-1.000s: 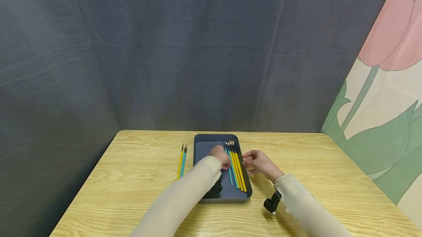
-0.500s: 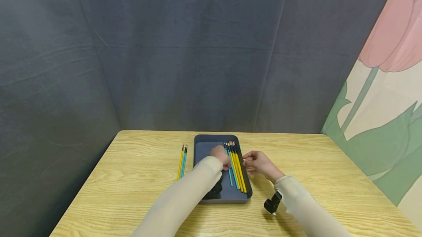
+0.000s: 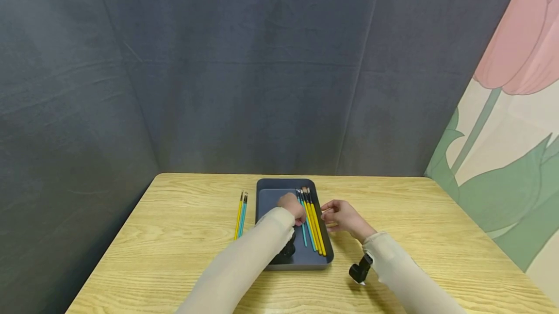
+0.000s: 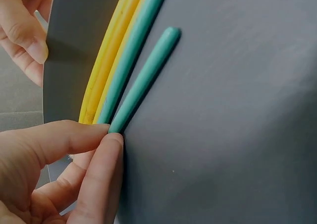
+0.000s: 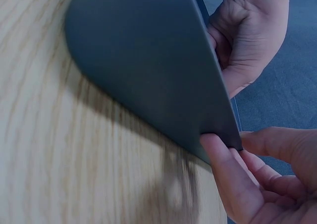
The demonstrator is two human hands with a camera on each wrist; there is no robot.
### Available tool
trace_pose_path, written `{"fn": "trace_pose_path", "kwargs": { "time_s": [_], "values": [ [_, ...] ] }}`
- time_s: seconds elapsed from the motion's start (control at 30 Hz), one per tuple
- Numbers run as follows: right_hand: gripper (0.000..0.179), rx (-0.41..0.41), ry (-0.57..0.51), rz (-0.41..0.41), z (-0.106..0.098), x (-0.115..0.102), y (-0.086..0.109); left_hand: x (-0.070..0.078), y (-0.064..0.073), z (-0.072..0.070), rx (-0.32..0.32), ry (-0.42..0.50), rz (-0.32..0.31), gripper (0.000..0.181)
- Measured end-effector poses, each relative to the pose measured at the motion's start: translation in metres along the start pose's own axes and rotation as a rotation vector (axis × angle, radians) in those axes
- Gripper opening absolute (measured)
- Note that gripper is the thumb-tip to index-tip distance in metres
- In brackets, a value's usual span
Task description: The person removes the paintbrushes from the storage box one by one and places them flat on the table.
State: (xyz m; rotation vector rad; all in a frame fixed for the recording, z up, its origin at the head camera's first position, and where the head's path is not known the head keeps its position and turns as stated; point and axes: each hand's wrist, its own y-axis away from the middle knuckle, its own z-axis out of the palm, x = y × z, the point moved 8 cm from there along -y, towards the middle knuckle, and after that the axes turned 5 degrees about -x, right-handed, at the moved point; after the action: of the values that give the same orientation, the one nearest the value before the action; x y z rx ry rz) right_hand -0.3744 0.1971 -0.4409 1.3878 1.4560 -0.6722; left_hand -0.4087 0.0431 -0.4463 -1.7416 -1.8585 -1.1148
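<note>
Left hand (image 3: 291, 207) pinches turquoise brush (image 4: 146, 80) inside tray (image 3: 271, 198); right hand (image 3: 345, 217) grips tray wall.
Brush sits toward tray's 3 o'clock, just beside a second turquoise brush (image 4: 134, 55), then yellow brushes (image 3: 317, 226). Right thumb and fingers pinch the wall at 3 o'clock. More loose brushes (image 3: 243, 217) on table (image 3: 183, 217), 9 o'clock of tray.

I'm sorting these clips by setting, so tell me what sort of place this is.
Probably an indoor work corner screened off with cloth: dark fabric hangs behind a wood-grain table, and a large tulip picture shows at the right.
</note>
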Motion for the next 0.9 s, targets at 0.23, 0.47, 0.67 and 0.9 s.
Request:
{"fn": "trace_pose_path", "kwargs": {
  "time_s": [0.23,0.47,0.67,0.9],
  "values": [
    [0.024,0.017,0.001,0.02,-0.001,0.001,0.0,-0.004,-0.007,0.002,-0.024,0.016,0.007,0.014],
    [0.024,0.014,0.009,0.025,-0.001,0.0,0.002,-0.014,-0.017,0.004,-0.076,0.207,-0.016,0.013],
    [0.024,0.009,0.01,0.021,-0.001,-0.002,0.001,-0.014,-0.012,-0.005,-0.127,0.356,-0.035,0.014],
    [0.025,-0.016,0.004,-0.002,-0.001,-0.004,0.001,-0.001,0.013,-0.029,-0.211,0.469,0.028,0.019]
  ]
}}
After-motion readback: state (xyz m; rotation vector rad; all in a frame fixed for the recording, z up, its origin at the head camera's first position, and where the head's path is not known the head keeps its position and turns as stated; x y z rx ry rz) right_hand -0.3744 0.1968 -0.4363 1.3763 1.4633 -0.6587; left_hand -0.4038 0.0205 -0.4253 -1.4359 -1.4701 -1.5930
